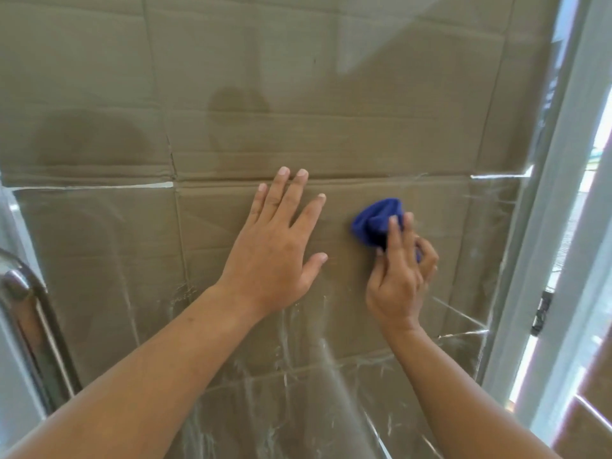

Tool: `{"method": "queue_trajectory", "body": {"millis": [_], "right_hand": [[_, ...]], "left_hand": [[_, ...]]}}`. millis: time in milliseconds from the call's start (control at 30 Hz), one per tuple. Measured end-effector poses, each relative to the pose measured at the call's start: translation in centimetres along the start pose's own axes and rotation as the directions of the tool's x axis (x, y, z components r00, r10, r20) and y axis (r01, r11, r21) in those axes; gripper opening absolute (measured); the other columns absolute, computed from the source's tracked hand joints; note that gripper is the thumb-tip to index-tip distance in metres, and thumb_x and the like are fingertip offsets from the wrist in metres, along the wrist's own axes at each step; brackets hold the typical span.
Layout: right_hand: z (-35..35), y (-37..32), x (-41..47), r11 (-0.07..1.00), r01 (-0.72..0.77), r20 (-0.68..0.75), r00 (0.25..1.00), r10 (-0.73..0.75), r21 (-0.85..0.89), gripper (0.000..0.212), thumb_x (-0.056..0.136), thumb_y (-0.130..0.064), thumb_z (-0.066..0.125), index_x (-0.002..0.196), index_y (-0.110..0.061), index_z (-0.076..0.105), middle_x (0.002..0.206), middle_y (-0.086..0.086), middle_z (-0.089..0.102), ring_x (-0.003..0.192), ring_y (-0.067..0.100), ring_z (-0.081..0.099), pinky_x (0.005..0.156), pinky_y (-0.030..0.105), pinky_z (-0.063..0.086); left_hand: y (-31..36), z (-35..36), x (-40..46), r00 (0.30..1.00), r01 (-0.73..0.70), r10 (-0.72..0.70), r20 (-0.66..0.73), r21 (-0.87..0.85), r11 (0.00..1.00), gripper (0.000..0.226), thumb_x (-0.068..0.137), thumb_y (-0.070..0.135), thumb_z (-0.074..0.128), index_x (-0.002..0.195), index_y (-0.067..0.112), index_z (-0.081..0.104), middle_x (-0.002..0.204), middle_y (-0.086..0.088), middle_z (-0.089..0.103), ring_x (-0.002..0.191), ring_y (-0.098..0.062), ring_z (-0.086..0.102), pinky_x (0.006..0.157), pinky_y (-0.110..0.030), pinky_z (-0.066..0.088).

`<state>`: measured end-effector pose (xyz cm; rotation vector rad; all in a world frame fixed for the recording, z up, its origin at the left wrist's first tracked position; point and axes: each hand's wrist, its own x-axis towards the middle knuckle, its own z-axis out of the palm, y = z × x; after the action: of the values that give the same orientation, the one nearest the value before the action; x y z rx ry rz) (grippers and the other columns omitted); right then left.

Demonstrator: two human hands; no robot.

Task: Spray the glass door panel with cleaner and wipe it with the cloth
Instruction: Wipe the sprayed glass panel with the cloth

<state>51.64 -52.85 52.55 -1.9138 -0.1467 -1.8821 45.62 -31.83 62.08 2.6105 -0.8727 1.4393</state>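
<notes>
the soft blue cloth (377, 223) is bunched in the right hand (400, 276), pinched at its back and pressed to the glass door panel (381, 94); the left hand (278, 246) lies flat, fingers spread, on the slick, rigid pane.

Flattened brown cardboard (298, 94) fills most of the view, creased into panels by fold lines, with two darker stains toward ten and eleven o'clock. At three o'clock a pale door frame (563, 193) runs top to bottom, tilted slightly, and bright daylight shows through the narrow gap (592, 180) beyond it. A small dark hinge or latch (541, 313) sits on that frame near four o'clock. At eight o'clock a curved, polished metal handle (29, 313) stands out.
</notes>
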Motion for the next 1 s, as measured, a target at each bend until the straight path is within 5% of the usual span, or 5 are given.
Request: {"method": "queue_trajectory", "body": {"millis": [267,433,633,833,1000], "right_hand": [[-0.7,1.7,0.3,0.936,0.349,0.132,0.931,-0.34,-0.051,0.053,0.096,-0.008,0.053,0.147,-0.018,0.047,0.156,0.006,0.043,0.12,0.034,0.049,0.1,0.045,0.041],[-0.3,2.4,3.1,0.936,-0.347,-0.083,0.933,0.351,0.064,0.05,0.103,-0.02,0.042,0.152,-0.013,0.044,0.159,0.008,0.04,0.117,0.029,0.039,0.102,0.054,0.043],[-1.0,3.3,3.7,0.942,0.334,0.105,0.938,-0.329,-0.037,0.051,0.097,-0.011,0.051,0.148,-0.017,0.048,0.155,0.009,0.045,0.118,0.035,0.05,0.098,0.047,0.043],[-0.8,3.9,6.8,0.947,-0.317,-0.092,0.942,0.321,0.056,0.05,0.102,-0.016,0.047,0.152,-0.015,0.046,0.16,0.005,0.041,0.115,0.028,0.041,0.1,0.044,0.041],[-1.3,4.6,6.4,0.95,0.313,0.085,0.946,-0.311,-0.002,0.052,0.097,-0.011,0.052,0.148,-0.02,0.047,0.157,0.003,0.042,0.116,0.035,0.052,0.096,0.045,0.043]], "left_hand": [[2.0,1.3,1.8,0.999,-0.04,0.04,0.001,-0.002,0.999,0.075,0.086,0.039,0.061,0.15,0.008,0.037,0.162,-0.02,0.017,0.152,-0.038,0.006,0.121,-0.055,0.014],[3.2,1.9,2.9,0.999,-0.047,0.047,0.008,0.021,0.999,0.077,0.085,0.038,0.064,0.15,0.008,0.035,0.162,-0.02,0.016,0.152,-0.038,0.006,0.122,-0.055,0.013],[4.0,2.5,4.0,0.998,-0.057,0.056,0.013,0.073,0.996,0.076,0.082,0.037,0.066,0.148,0.007,0.041,0.161,-0.02,0.021,0.151,-0.039,0.009,0.121,-0.057,0.013],[5.0,3.0,4.6,0.999,-0.035,0.038,-0.018,0.13,0.991,0.073,0.082,0.037,0.065,0.145,0.006,0.044,0.16,-0.021,0.022,0.151,-0.039,0.009,0.121,-0.058,0.01],[5.7,3.3,5.5,0.997,-0.039,0.046,-0.056,0.117,0.992,0.073,0.081,0.034,0.067,0.144,0.004,0.045,0.16,-0.021,0.023,0.151,-0.04,0.01,0.122,-0.057,0.009]]}}
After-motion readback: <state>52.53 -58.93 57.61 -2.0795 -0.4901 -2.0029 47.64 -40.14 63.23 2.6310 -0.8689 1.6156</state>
